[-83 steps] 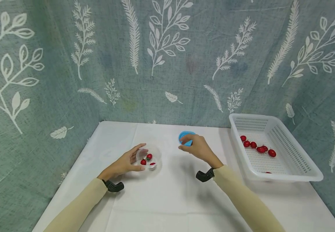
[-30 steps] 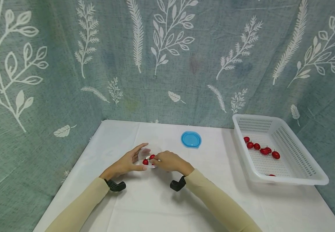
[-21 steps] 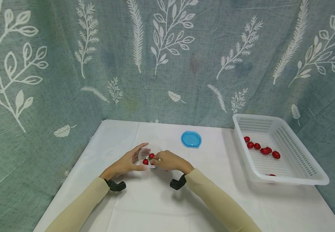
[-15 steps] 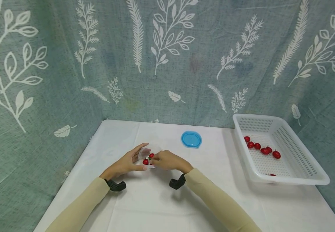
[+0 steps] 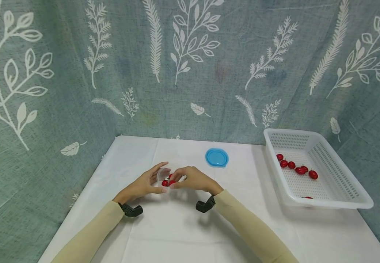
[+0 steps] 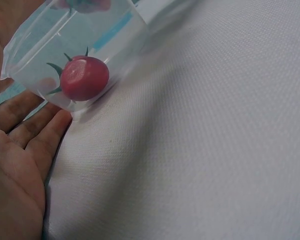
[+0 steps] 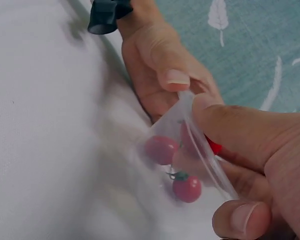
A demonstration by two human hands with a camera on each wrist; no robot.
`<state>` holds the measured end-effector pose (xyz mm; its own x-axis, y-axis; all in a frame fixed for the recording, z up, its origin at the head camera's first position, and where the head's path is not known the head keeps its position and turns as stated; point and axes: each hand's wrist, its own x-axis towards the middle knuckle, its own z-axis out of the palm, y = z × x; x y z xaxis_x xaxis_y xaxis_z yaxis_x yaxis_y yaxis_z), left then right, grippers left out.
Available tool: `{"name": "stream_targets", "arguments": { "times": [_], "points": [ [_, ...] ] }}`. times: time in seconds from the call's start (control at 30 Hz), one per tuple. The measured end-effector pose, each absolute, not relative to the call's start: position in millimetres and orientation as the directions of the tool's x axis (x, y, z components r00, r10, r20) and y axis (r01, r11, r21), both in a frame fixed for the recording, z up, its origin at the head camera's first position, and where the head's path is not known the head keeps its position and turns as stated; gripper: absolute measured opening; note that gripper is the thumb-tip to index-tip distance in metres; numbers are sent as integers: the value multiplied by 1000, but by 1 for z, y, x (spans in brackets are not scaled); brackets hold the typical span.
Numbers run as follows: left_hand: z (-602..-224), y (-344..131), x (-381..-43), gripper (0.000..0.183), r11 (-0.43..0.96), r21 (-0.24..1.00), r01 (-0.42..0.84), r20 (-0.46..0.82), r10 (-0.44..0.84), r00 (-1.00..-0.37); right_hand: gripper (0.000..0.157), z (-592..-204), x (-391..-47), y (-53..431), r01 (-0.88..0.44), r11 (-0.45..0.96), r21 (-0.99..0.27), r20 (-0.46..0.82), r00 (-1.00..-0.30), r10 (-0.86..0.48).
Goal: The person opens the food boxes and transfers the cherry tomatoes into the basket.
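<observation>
A clear round plastic container [image 6: 27, 56] stands on the white cloth, my left hand [image 5: 144, 183] holding it with thumb and fingers around its side. Inside are several red cherry tomatoes; one with a green stem [image 6: 84, 78] shows through the wall in the left wrist view, and a stemmed tomato [image 7: 187, 188] shows in the right wrist view. My right hand [image 5: 194, 179] is over the container's mouth and pinches another cherry tomato [image 7: 214, 146] between thumb and fingers, which hide most of it. The right hand also covers part of the rim.
A blue round lid [image 5: 217, 157] lies flat behind the right hand. To the right stands a white perforated basket [image 5: 328, 204] holding several cherry tomatoes [image 5: 284, 163]. A patterned grey-green curtain [image 5: 190, 106] rises along the table's back edge.
From over the blue lid, my right hand has moved left and down into the container. In the last half second it has risen slightly with a tomato pinched. The left hand keeps its hold.
</observation>
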<state>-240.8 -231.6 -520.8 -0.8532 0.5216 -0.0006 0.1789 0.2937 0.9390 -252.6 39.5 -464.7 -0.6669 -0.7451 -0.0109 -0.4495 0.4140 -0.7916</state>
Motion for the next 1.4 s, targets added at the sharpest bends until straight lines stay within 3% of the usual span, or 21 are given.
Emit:
{"name": "stream_targets", "arguments": {
  "times": [0.8,1.4],
  "points": [
    [-520,-230,-240,107,300,938,174,-3,508,-861,24,-440,-251,63,-617,428,-660,118,-648,-752],
    [-520,-230,-240,106,317,931,180,-1,496,-869,15,-415,-256,112,-565,502,-654,157,-751,-641]
  ]
}}
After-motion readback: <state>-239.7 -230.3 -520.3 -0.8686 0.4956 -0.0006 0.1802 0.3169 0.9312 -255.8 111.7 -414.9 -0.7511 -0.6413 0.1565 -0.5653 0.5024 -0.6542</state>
